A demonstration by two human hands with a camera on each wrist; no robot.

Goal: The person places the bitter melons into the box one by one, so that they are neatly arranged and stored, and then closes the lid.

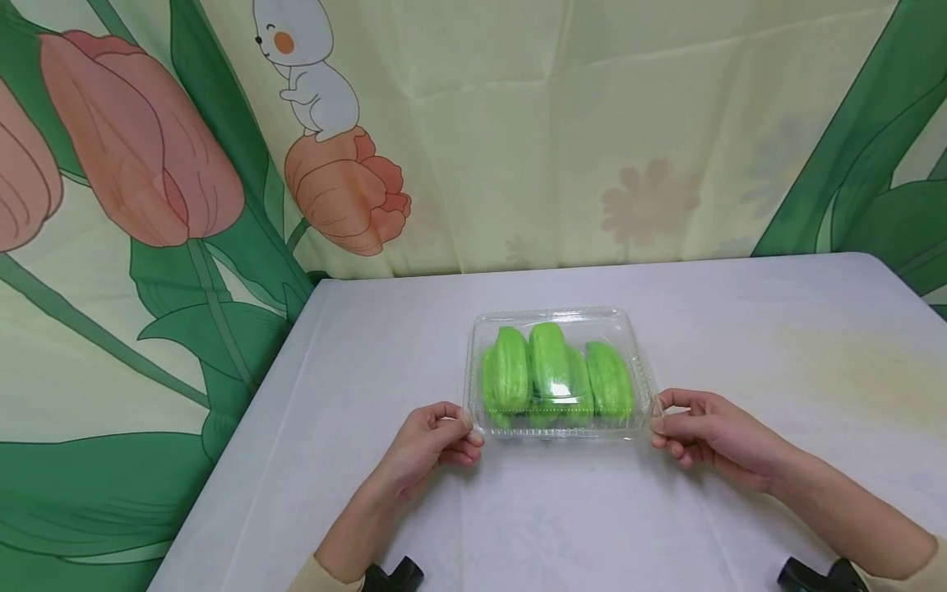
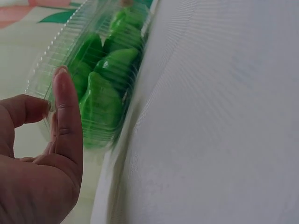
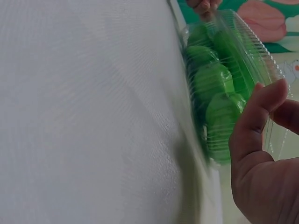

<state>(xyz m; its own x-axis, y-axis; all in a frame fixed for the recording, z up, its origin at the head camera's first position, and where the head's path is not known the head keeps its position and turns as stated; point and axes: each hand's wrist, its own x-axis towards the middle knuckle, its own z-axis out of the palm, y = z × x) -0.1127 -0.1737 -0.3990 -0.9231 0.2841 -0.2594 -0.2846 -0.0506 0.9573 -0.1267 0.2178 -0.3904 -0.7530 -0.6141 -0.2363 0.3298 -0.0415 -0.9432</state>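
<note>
The clear plastic box [image 1: 560, 374] sits in the middle of the tabletop [image 1: 777, 345], a bit closer to the near edge. It has green puffy pieces [image 1: 551, 370] inside, and its lid is shut. Your left hand [image 1: 432, 444] pinches the box's near left corner with thumb and fingers. Your right hand [image 1: 710, 436] pinches the near right corner the same way. The box is right between your hands. The plastic looks thin and bendy, I think. If you squeeze or pull too hard, a corner could slip out, or the lid could pop open and the green pieces could spill.
</note>
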